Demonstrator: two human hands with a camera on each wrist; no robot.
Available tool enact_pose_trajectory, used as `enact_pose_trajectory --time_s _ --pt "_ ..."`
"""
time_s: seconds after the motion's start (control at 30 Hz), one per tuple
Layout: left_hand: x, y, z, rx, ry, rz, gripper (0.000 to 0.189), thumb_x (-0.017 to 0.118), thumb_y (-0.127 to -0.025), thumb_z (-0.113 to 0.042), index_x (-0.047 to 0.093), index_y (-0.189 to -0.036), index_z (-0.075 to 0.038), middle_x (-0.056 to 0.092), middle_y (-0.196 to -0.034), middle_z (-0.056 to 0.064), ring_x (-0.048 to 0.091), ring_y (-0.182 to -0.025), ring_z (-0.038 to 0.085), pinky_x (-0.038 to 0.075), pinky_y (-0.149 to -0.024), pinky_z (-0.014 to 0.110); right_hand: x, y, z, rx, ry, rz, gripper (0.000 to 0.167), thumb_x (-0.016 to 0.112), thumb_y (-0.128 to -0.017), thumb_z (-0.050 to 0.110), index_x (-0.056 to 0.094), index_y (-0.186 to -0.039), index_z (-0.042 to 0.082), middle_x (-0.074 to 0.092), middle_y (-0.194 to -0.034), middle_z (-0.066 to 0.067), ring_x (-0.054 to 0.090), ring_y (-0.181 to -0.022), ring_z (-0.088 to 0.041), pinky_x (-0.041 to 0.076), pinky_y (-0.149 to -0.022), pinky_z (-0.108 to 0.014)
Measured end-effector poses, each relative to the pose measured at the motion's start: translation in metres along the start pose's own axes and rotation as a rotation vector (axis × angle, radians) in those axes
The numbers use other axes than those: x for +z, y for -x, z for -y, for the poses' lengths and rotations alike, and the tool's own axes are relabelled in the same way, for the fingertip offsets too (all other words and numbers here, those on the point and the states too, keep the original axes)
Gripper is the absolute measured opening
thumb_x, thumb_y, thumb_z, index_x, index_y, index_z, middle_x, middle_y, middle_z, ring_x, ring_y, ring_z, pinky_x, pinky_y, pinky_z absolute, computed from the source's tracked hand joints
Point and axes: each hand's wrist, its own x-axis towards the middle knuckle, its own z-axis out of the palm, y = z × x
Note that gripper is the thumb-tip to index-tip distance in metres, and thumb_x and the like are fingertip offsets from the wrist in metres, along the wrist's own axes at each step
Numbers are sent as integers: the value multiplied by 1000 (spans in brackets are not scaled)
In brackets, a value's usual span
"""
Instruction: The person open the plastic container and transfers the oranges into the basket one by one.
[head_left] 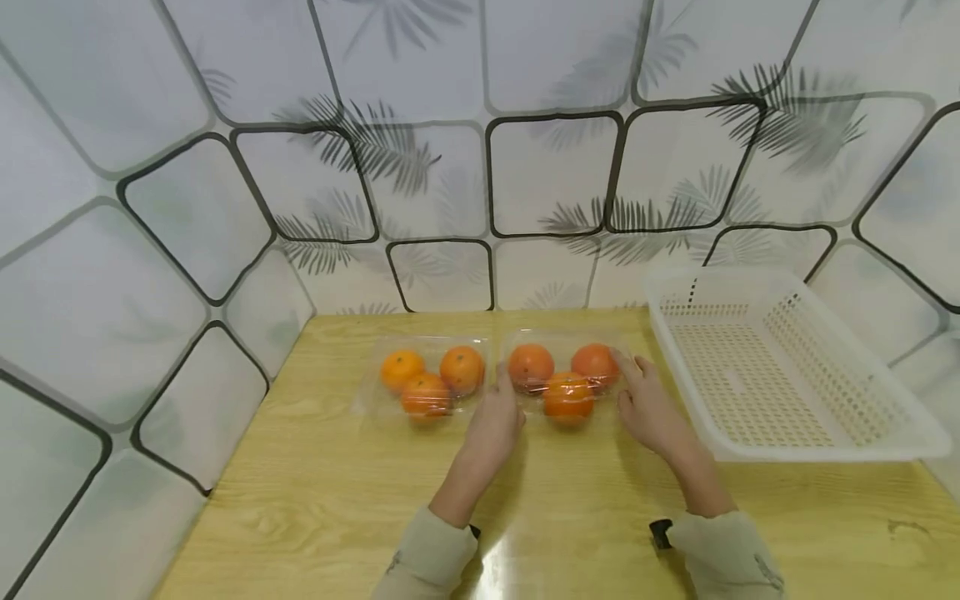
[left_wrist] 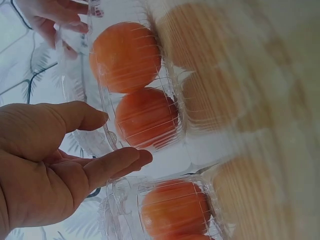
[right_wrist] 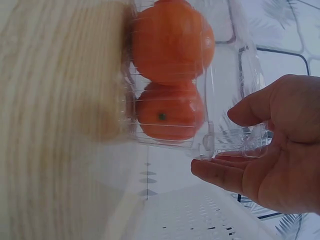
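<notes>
In the head view, a clear plastic clamshell box (head_left: 567, 340) with three orange fruits, one of them (head_left: 567, 398) nearest the person, sits between the two hands. My left hand (head_left: 495, 423) holds its left side, thumb at the rim and fingers (left_wrist: 117, 165) along the side wall. On the opposite side, my right hand (head_left: 651, 408) holds the box's right edge between thumb and fingers (right_wrist: 220, 172). The wrist views show the fruits through the ribbed plastic. A second clear box (head_left: 390, 343), also with three orange fruits, stands just left of the left hand.
A white perforated basket (head_left: 750, 454) stands at the right of the wooden table (head_left: 315, 517), close beside the right hand. Patterned walls (head_left: 547, 175) border the table at the back and left.
</notes>
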Motion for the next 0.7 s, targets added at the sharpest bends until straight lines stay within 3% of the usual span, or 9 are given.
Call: enact_pose_trajectory --time_s 0.17,0.2,0.3,0.37,0.43,0.5,0.57,0.63,0.7 --pt "-1 0 -3 -11 -13 2 71 69 -85 2 30 -142 16 61 -80 20 61 -62 29 51 -52 33 -10 -8 2 -19 -4 -19 57 41 -92 -6 34 -149 -6 31 -138 -48 42 -120 -64 47 -81 -61" --pt "-1 1 -3 -18 -10 4 72 69 -85 2 29 -143 16 61 -78 20 62 -62 30 52 -52 35 -12 -10 3 -19 -3 -19 56 41 -93 -6 35 -149 -7 35 -137 -47 48 -114 -60 47 -82 -60" --pt "-1 -1 -4 -44 24 17 78 66 -86 3 21 -148 17 60 -80 21 58 -55 27 49 -50 35 -21 -16 6 10 -12 -2 56 40 -94 -5 35 -149 -6 58 -104 -37 58 -75 -39 50 -64 -46" --pt "-2 -2 -4 -77 74 26 83 64 -85 4 14 -151 15 59 -74 19 52 -49 22 44 -45 32 -26 -21 8 19 -13 -1 55 40 -94 -4 37 -148 -6 58 -80 -24 44 -52 -22 41 -49 -33" --pt "-3 -2 -4 -116 122 43 89 63 -85 5 7 -153 13 56 -69 14 45 -44 17 38 -42 29 -30 -26 10 35 -15 -4 55 39 -92 -4 40 -147 -5 44 -59 -9 28 -43 -12 31 -42 -27" --pt "-3 -2 -4 -140 137 53 90 63 -85 5 4 -154 12 53 -63 10 42 -43 16 35 -41 28 -36 -31 13 39 -18 -13 54 39 -91 -3 42 -145 -7 40 -59 -3 26 -44 -9 29 -42 -25" --pt "-4 -2 -5 -134 114 53 87 63 -85 5 8 -152 15 51 -59 9 46 -44 18 38 -41 29 -41 -37 16 52 -37 -25 53 38 -91 -1 44 -143 -7 48 -64 -9 25 -45 -11 29 -43 -26" --pt "-3 -1 -5 -100 67 35 78 64 -84 4 20 -147 19 56 -65 13 56 -51 25 46 -47 34 -46 -42 19 63 -44 -37 51 38 -92 1 46 -142 -8 62 -86 -24 35 -51 -15 32 -46 -28" --pt "-3 0 -5 -45 10 15 59 64 -84 3 39 -135 19 60 -74 18 64 -63 32 53 -55 40 -50 -47 21 80 -51 -51 49 38 -94 4 47 -141 -7 60 -110 -31 41 -58 -21 35 -52 -31"
